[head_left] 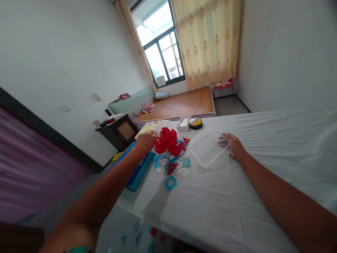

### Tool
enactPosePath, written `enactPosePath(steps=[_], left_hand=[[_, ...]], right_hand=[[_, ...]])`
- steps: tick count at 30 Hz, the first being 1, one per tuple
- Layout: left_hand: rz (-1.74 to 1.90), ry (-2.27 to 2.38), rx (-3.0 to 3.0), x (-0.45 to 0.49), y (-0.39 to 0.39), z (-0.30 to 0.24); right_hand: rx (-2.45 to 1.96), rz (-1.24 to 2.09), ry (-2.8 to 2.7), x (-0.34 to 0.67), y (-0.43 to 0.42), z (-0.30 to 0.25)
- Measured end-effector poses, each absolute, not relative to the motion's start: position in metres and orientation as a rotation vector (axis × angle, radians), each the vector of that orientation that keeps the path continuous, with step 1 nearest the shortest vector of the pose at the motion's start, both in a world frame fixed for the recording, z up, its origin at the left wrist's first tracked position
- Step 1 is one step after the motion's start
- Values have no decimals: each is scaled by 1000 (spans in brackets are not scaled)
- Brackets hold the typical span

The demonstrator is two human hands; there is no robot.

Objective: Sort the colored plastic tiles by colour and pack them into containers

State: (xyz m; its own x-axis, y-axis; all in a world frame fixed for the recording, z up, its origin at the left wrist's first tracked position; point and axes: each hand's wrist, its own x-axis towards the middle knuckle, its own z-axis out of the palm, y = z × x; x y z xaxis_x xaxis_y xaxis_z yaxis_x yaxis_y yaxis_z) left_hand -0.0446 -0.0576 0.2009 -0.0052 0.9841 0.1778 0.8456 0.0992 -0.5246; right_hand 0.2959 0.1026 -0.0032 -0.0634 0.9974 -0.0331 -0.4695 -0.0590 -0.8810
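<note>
My left hand (146, 141) is closed on the edge of a translucent plastic box (165, 123) that is partly hidden behind a heap of red plastic building pieces (167, 141). The red pieces lie at the box's front and over a pile of white and blue openwork pieces (163, 161) on the white cloth. Nearest to me in the pile is a blue ring-like piece (170, 183). To the right, my right hand (233, 145) grips the edge of a clear rectangular plastic container (206, 149), its fingers showing through the plastic.
A blue box (139, 172) lies on the left of the white-covered table (205, 207). Behind the pile stand a small white box (184, 123) and a round yellow-and-black tin (195, 123). Several loose pieces (138, 239) lie on the floor below the front edge. A bed (184, 103) is beyond.
</note>
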Motion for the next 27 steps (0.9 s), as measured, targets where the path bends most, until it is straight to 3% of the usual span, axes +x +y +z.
enactPosePath(steps=[13, 27], left_hand=[[377, -1919, -1686, -61, -64, 212], [400, -1753, -1972, -49, -69, 220]], right_hand=[[-876, 1469, -834, 297, 100, 3], [-872, 1475, -824, 297, 100, 4]])
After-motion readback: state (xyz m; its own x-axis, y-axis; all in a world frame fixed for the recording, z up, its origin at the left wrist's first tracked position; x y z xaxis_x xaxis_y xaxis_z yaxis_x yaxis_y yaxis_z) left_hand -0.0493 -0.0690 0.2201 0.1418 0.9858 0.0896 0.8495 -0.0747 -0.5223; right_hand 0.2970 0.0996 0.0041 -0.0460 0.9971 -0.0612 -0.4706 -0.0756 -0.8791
